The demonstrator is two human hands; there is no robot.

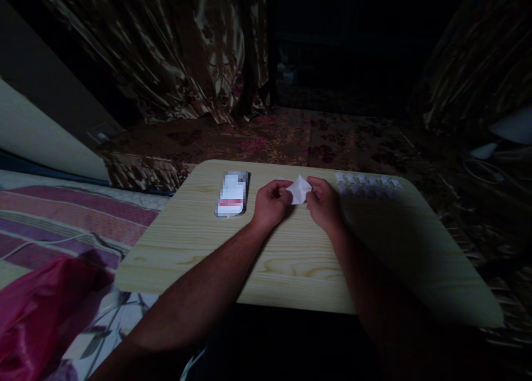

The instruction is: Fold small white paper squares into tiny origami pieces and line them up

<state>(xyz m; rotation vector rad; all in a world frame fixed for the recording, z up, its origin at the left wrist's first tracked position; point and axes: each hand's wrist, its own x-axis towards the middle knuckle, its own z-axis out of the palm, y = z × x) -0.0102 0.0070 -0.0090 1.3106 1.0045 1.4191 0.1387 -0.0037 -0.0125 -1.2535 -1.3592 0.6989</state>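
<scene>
Both my hands meet over the far middle of a light wooden board. My left hand and my right hand pinch a small white folded paper piece between their fingertips, one hand on each side. The paper is held just above the board, folded into a pointed shape. Both hands have their fingers curled closed on it.
A flat packet with a white and red label lies left of my hands. Rows of several small white folded paper pieces lie at the board's far right. A pink cloth and striped bedding are at left; patterned curtains hang behind.
</scene>
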